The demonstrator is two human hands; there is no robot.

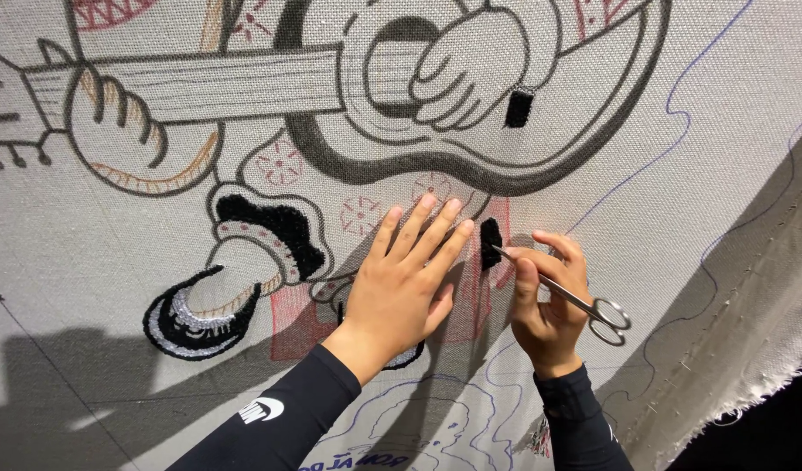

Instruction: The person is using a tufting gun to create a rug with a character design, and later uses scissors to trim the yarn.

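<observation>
A stretched grey cloth (697, 131) carries a drawn cartoon figure with a guitar, partly filled with tufted yarn. My left hand (405, 275) lies flat on the cloth, fingers together, just left of a small black tufted patch (491, 242). My right hand (549, 301) holds small silver scissors (584, 305), whose tips touch that black patch from the right. Both arms wear black sleeves.
Another black tufted patch (518, 107) sits higher on the guitar body. A black and white tufted shoe (191, 318) and a black cuff (274, 227) lie to the left. The cloth's frayed edge (750, 384) runs along the right, with dark space beyond.
</observation>
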